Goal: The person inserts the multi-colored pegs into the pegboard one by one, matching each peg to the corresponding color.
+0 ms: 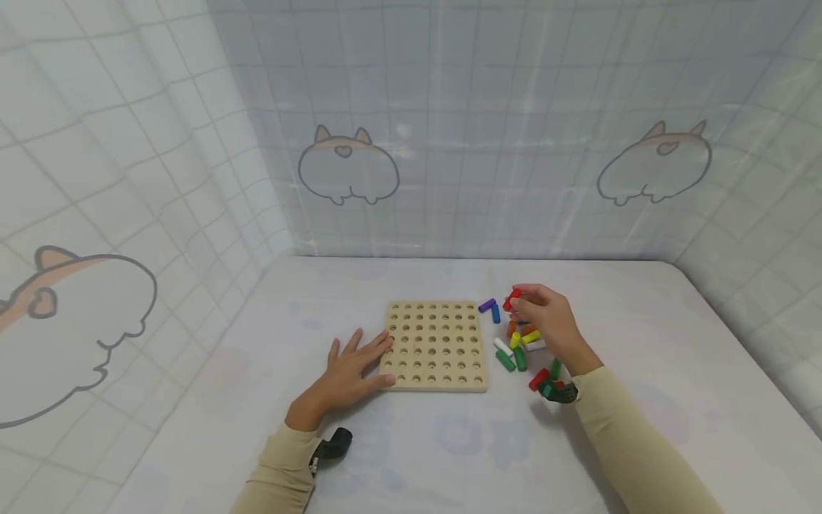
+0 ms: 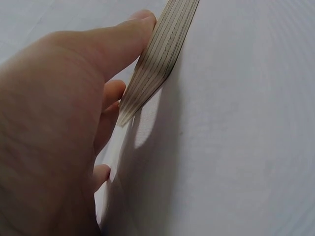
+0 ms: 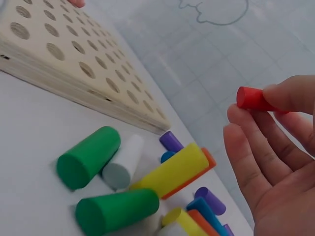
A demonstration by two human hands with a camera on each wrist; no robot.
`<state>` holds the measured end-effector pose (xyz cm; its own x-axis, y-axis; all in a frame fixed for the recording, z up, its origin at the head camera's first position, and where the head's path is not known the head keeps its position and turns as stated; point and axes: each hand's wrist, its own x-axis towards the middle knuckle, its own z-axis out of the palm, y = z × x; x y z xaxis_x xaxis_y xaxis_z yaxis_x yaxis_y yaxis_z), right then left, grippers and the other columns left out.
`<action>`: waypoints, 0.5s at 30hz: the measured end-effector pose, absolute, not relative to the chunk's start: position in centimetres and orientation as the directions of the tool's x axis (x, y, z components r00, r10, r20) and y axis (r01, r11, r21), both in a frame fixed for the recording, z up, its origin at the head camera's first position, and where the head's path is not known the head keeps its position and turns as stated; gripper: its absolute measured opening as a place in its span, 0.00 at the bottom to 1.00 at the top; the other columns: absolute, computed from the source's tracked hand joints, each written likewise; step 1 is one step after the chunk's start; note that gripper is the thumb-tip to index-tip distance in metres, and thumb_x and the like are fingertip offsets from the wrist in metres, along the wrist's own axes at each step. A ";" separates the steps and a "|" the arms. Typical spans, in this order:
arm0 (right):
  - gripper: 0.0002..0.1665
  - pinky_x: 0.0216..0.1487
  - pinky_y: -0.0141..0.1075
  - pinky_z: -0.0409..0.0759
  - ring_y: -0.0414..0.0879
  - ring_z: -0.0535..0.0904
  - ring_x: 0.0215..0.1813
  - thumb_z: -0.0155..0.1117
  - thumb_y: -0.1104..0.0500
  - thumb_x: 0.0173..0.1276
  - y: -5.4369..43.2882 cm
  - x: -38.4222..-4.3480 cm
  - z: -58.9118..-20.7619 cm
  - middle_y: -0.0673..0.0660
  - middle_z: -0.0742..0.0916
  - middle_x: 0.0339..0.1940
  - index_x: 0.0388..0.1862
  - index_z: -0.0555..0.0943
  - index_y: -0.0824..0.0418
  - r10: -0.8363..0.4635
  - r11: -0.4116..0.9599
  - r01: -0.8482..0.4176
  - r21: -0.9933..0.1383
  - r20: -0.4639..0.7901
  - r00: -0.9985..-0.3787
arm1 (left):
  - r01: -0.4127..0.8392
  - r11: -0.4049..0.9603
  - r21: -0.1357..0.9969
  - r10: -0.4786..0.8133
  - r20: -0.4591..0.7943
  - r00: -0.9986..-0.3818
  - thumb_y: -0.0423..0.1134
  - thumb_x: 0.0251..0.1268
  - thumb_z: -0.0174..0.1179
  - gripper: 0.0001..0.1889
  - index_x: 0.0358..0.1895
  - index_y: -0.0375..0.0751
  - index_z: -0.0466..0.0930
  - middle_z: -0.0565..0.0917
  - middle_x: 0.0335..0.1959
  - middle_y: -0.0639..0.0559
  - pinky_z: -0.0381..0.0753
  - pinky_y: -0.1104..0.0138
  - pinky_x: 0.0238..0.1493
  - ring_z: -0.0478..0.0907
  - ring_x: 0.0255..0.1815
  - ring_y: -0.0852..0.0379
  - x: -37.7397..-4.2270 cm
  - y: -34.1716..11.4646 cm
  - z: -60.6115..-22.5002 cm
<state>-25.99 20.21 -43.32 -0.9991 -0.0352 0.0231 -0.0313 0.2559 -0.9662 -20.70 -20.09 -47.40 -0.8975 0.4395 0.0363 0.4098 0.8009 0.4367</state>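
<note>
A square wooden pegboard (image 1: 439,345) with rows of round holes lies flat on the table. My left hand (image 1: 349,371) rests at its left side with the fingers spread. In the left wrist view, the thumb (image 2: 123,42) touches the board's layered edge (image 2: 162,49). Above a pile of coloured pegs, my right hand (image 1: 546,318) pinches a red peg (image 3: 253,98) between thumb and fingers. Lying to the right of the board are green pegs (image 3: 88,157), a white peg (image 3: 123,162), a yellow peg (image 3: 172,169) and a purple peg (image 3: 171,141).
More red and green pegs (image 1: 538,380) lie beneath the right wrist, partly hidden by a dark device (image 1: 557,391) strapped there. A similar device (image 1: 334,444) is on the left wrist. Tile-patterned curtains (image 1: 449,143) enclose the white table (image 1: 411,450) at the back and sides.
</note>
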 end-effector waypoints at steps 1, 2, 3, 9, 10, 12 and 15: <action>0.31 0.52 0.50 0.84 0.53 0.86 0.51 0.64 0.43 0.73 20.1 -26.2 -43.2 0.60 0.84 0.55 0.68 0.74 0.58 -0.041 0.254 -0.039 -0.967 0.030 -0.999 | 0.412 0.796 0.444 0.441 0.041 -0.897 0.68 0.66 0.55 0.41 0.79 0.55 0.61 0.55 0.80 0.62 0.25 0.31 0.69 0.38 0.81 0.36 -20.7 -20.1 -47.5; 0.31 0.51 0.50 0.84 0.53 0.86 0.51 0.64 0.43 0.73 20.0 -26.4 -43.2 0.60 0.84 0.55 0.67 0.74 0.58 -0.047 0.252 -0.042 -0.967 0.032 -0.998 | 0.412 0.791 0.452 0.442 0.043 -0.896 0.68 0.66 0.56 0.41 0.78 0.55 0.61 0.55 0.80 0.62 0.25 0.31 0.69 0.38 0.81 0.36 -20.8 -20.2 -47.5; 0.31 0.51 0.49 0.84 0.53 0.86 0.51 0.65 0.44 0.72 19.9 -26.6 -43.1 0.60 0.84 0.55 0.67 0.74 0.58 -0.052 0.252 -0.041 -0.967 0.029 -0.998 | 0.409 0.786 0.463 0.441 0.043 -0.896 0.68 0.66 0.56 0.41 0.78 0.56 0.61 0.55 0.80 0.62 0.25 0.32 0.69 0.38 0.81 0.36 -20.8 -20.2 -47.6; 0.30 0.57 0.48 0.81 0.52 0.85 0.53 0.65 0.46 0.72 19.1 -27.6 -42.6 0.59 0.83 0.57 0.67 0.75 0.58 -0.064 0.264 0.007 -0.965 -0.024 -0.998 | 0.405 0.769 0.495 0.438 0.052 -0.897 0.68 0.64 0.58 0.42 0.78 0.55 0.62 0.55 0.80 0.63 0.24 0.33 0.70 0.38 0.81 0.36 -20.9 -20.2 -47.5; 0.29 0.58 0.49 0.81 0.52 0.85 0.53 0.65 0.46 0.73 18.9 -27.7 -42.5 0.59 0.83 0.56 0.67 0.75 0.58 -0.065 0.265 0.017 -0.964 -0.035 -0.997 | 0.407 0.773 0.487 0.438 0.055 -0.897 0.68 0.64 0.57 0.42 0.78 0.55 0.62 0.55 0.80 0.62 0.24 0.33 0.70 0.38 0.81 0.36 -20.8 -20.2 -47.5; 0.28 0.59 0.50 0.79 0.54 0.85 0.54 0.65 0.48 0.73 18.7 -28.0 -42.4 0.59 0.83 0.57 0.67 0.75 0.58 -0.067 0.272 0.033 -0.962 -0.053 -0.996 | 0.412 0.782 0.468 0.438 0.059 -0.897 0.69 0.64 0.57 0.42 0.78 0.55 0.62 0.55 0.80 0.62 0.25 0.32 0.70 0.38 0.81 0.36 -20.7 -20.1 -47.5; 0.28 0.61 0.52 0.78 0.56 0.84 0.54 0.65 0.49 0.73 18.1 -28.5 -42.3 0.60 0.82 0.56 0.67 0.75 0.59 -0.074 0.272 0.051 -0.961 -0.074 -0.995 | 0.414 0.796 0.442 0.433 0.063 -0.899 0.70 0.64 0.57 0.43 0.78 0.54 0.62 0.55 0.80 0.61 0.27 0.32 0.70 0.39 0.80 0.35 -20.4 -20.1 -47.4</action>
<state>-28.49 18.12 -42.30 -0.9945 -0.0740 -0.0740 0.0512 0.2722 -0.9609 -20.37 -20.12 -47.43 -0.8993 0.4329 0.0629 0.4139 0.7956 0.4424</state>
